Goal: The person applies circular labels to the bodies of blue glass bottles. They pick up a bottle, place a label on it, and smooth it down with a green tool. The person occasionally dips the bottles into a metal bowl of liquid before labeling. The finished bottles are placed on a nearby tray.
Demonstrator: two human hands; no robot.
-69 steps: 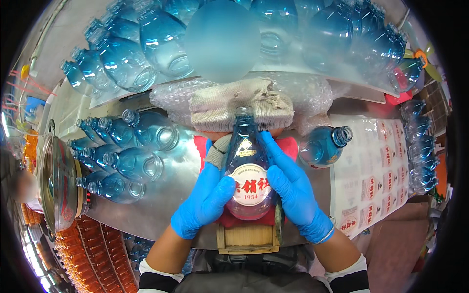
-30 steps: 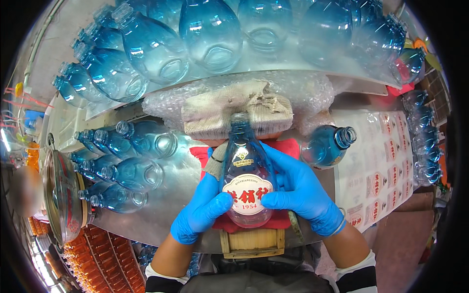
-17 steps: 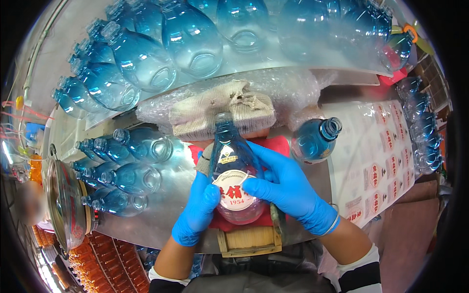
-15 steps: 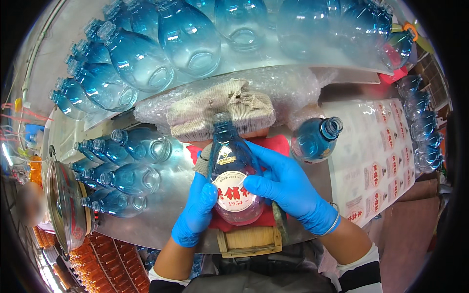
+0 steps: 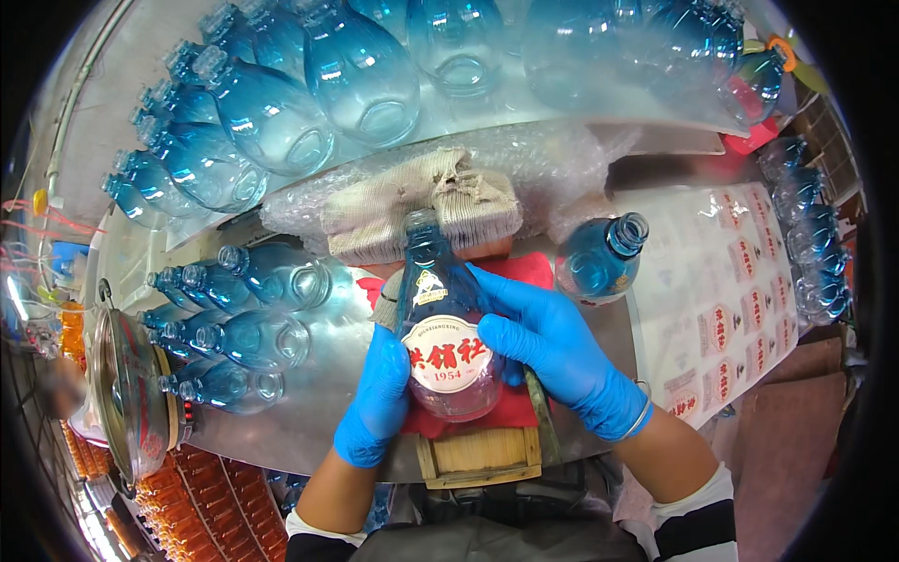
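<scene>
The left hand [image 5: 374, 398] and right hand [image 5: 560, 354] clasp a labelled blue bottle [image 5: 449, 328], its neck [image 5: 426, 242] against ribbed knit cloth [image 5: 379, 214] just beyond their grip.

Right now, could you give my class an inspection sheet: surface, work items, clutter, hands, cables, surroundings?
Surface: metal tabletop, partly covered by red cloth.
Work items: labelled blue bottle, mouth at the fabric-wrapped pad; label sheet at right.
Clutter: bottle cluster at left, standing bottle at right, bubble wrap behind pad.
Hands: gloved left hand and right hand hold the labelled blue bottle.
Cables: nothing clearly seen.
Surroundings: far blue bottles, orange items lower left.
</scene>
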